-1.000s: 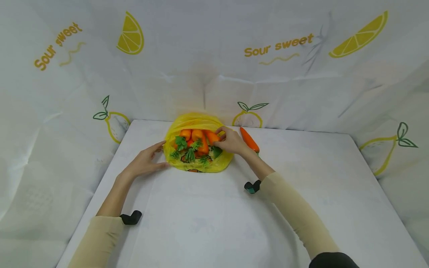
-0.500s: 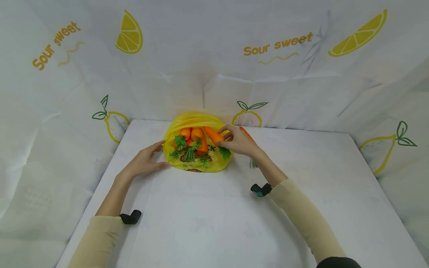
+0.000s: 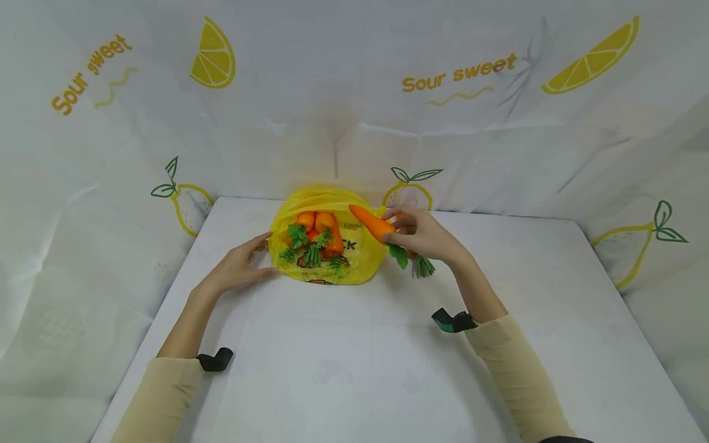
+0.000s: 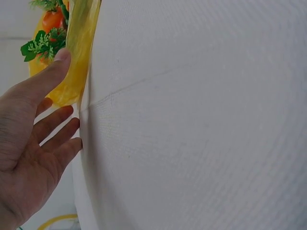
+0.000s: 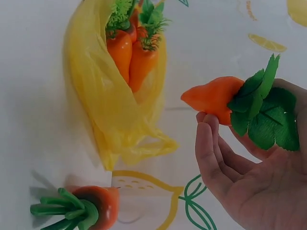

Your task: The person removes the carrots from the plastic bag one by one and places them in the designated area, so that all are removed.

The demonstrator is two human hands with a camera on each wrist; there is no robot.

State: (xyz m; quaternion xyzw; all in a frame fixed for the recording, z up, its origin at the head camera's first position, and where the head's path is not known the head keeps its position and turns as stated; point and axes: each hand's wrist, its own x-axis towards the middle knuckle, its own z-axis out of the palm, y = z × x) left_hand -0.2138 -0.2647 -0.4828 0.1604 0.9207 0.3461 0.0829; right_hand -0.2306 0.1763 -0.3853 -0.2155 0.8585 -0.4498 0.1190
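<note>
A yellow plastic bag (image 3: 318, 195) lies at the table's far edge, its mouth facing me. Several orange carrots (image 5: 120, 55) with green tops sit inside. My left hand (image 3: 238, 264) rests against the bag's left side, thumb and fingers spread; in the left wrist view the thumb lies by the bag's edge. With my right hand (image 3: 423, 235) I pinch a carrot (image 3: 371, 223) by its leafy end, just right of the bag's mouth, tip pointing up and left. Its leaves (image 5: 271, 117) hang over the palm in the right wrist view.
Another carrot (image 5: 103, 206) with a green stalk top lies on the white table (image 3: 332, 369) right of the bag, mostly hidden behind my right hand in the head view. A white sheet (image 3: 354, 74) with lemon prints stands behind and at the sides.
My right hand has drawn the carrot out of the bag, moving right and nearer to me. The bag's printed lettering shows where it lay. The left hand has stayed put.
</note>
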